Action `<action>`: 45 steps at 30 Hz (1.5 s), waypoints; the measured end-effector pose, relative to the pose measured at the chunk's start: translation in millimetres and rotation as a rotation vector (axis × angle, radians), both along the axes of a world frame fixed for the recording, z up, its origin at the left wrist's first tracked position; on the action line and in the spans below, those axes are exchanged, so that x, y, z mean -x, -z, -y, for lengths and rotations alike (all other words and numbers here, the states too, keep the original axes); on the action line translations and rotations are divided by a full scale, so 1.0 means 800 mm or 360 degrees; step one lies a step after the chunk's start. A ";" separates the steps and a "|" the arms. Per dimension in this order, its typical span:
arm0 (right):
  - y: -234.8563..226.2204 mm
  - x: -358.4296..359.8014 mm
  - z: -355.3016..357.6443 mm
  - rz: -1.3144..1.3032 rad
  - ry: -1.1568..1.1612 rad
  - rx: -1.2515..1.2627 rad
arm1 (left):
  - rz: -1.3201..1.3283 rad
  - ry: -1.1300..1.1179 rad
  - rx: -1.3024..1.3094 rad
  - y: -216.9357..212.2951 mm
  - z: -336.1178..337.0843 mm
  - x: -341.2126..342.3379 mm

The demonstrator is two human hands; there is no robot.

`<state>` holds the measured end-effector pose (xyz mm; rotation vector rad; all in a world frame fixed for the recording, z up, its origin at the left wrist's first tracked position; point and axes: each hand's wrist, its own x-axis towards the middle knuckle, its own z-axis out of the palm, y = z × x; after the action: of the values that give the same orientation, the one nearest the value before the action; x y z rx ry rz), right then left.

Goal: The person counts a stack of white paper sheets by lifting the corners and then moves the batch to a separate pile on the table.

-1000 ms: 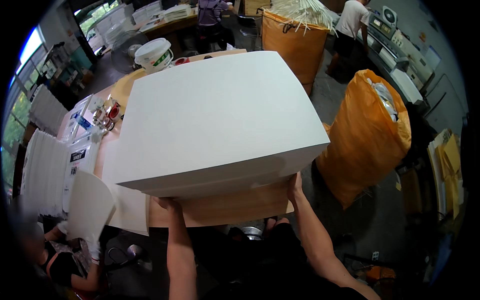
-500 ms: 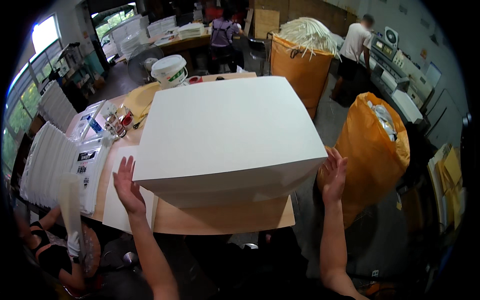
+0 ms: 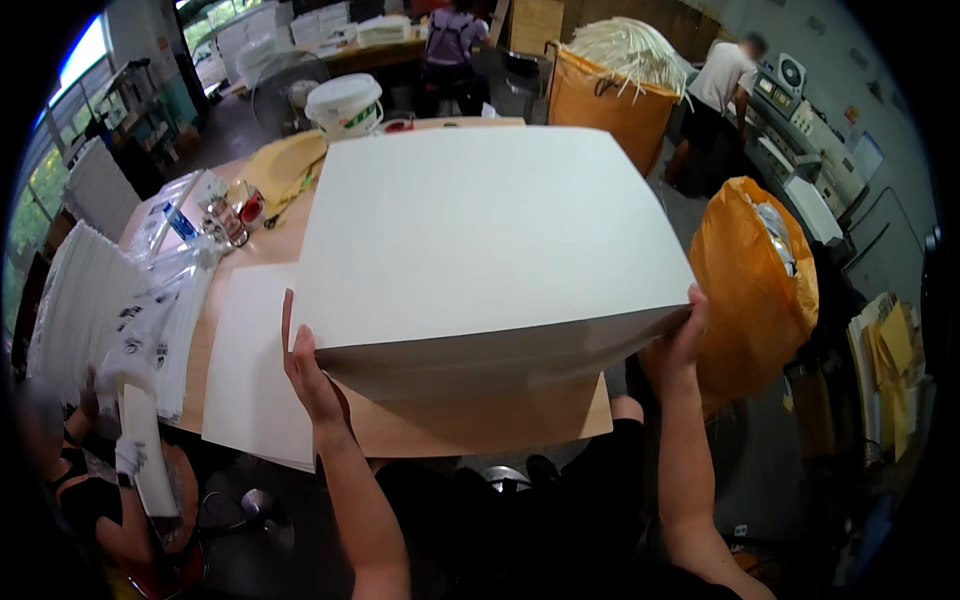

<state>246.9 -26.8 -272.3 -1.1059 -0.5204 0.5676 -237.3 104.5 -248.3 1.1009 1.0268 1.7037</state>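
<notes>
A tall stack of white sheets (image 3: 490, 230) rises from the wooden table in front of me, its top broad and smooth. Against its near left corner rests my left hand (image 3: 315, 385), thumb up at the edge and fingers along the side. My right hand (image 3: 685, 330) presses the opposite near corner, with part of its fingers hidden by the stack. Between them, the two hands clasp the stack from both sides. Left of it, flat white sheets (image 3: 250, 350) lie on the table (image 3: 480, 425).
On the left are piles of plastic-wrapped white packs (image 3: 90, 300), small bottles (image 3: 228, 225), and a white bucket (image 3: 343, 105). An orange sack (image 3: 745, 310) stands at right, another sack (image 3: 605, 105) behind. A gloved co-worker (image 3: 105, 490) sits lower left; other people work farther back.
Both hands have come in from beside the stack and now touch its sides. My view has shifted slightly. At lower left, the co-worker's white strip has moved down and tilted.
</notes>
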 end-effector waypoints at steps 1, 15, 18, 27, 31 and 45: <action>-0.001 0.005 0.000 -0.0077 -0.0021 -0.0038 | 0.0024 0.0027 0.0094 0.014 -0.001 0.007; -0.021 0.035 -0.004 0.0174 0.0108 -0.0170 | 0.0169 0.0046 0.0048 0.052 -0.003 0.042; -0.042 0.047 0.003 0.0169 0.0092 -0.0108 | 0.0168 0.0429 -0.0019 0.022 -0.005 0.053; -0.042 0.035 0.016 0.0445 -0.0048 -0.0026 | -0.1390 0.0928 -0.1362 -0.188 0.027 -0.206; -0.048 0.011 0.027 0.0443 -0.0163 0.0199 | -0.1877 0.1024 -0.1351 -0.161 0.010 -0.278; -0.203 0.033 0.007 0.1608 0.0043 0.0686 | -0.1706 0.1084 -0.1315 -0.141 0.009 -0.279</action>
<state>220.3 -32.0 -110.2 -1.7961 -1.2871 0.0437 -13.8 97.2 -135.2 2.6804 0.3207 0.8721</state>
